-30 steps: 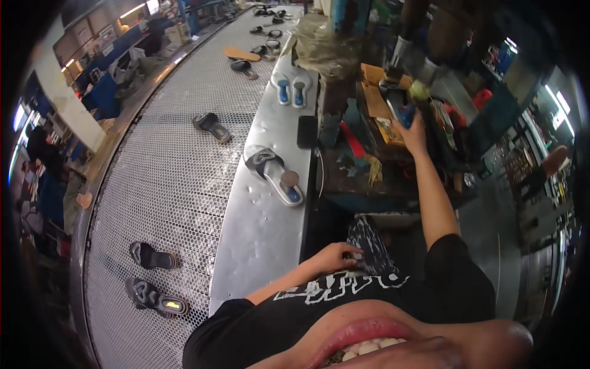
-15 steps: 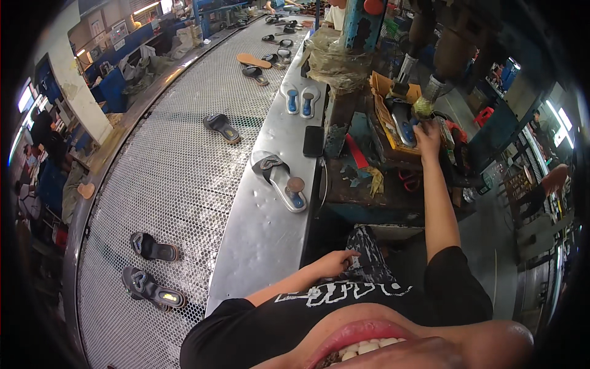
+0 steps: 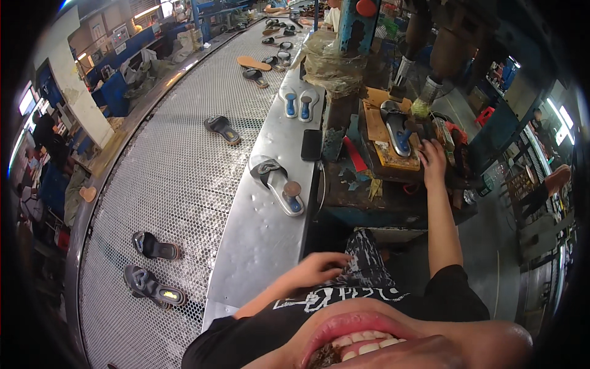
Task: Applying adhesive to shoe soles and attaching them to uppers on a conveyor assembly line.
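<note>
The right hand (image 3: 432,161) — nearer, fingers loosely bent, seemingly empty — has the black-strapped, silver-edged blue sandal (image 3: 396,131) at ten o'clock, lying roughly eleven-to-five; the left hand (image 3: 319,269) hangs slack.

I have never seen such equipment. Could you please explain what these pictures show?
These are a person's bare hands, not a robot's. The pictures come from a fisheye camera on the person's head, so edges look bent. The right hand, seemingly empty, is beside a black-strapped sandal with silver and blue parts, lying on a yellowish board by a dark metal machine. The left hand holds nothing visible, near dark streaked trousers. On the silver metal ledge are another black-strapped sandal, two blue and white sole shapes and a flat black device. Left of the ledge, black sandals lie on a grey perforated surface.
</note>
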Motion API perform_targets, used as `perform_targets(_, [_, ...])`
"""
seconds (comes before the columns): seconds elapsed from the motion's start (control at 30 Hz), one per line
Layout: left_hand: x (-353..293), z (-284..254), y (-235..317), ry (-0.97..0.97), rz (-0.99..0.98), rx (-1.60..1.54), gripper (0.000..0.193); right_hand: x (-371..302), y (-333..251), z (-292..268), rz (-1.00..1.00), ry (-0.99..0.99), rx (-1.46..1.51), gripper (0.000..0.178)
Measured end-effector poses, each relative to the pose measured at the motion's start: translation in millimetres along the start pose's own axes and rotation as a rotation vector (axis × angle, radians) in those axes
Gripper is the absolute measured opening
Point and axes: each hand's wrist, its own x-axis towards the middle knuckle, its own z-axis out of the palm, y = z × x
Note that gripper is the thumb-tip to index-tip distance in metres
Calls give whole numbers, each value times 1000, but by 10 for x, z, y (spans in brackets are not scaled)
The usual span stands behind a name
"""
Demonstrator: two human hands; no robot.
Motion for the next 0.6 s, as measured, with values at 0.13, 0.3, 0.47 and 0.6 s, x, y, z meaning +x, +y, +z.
perform_targets(0.13, [-912,-980,18,1018,-115,261,35,260,305,26,-422,-252,-666,70])
perform_targets(0.3, [-2023,-2049,-403,1344,-994,1161,67,87,404,535,-79,-104,-1508,100])
perform_targets(0.47, [-1843,-2058,-644,1180,-1250,1107,60,178,428,458,-147,-118,-1477,98])
perform_targets(0.6, [-2062,-2196,-825,1285,-981,1173,66,181,441,430,-133,-128,-1457,96])
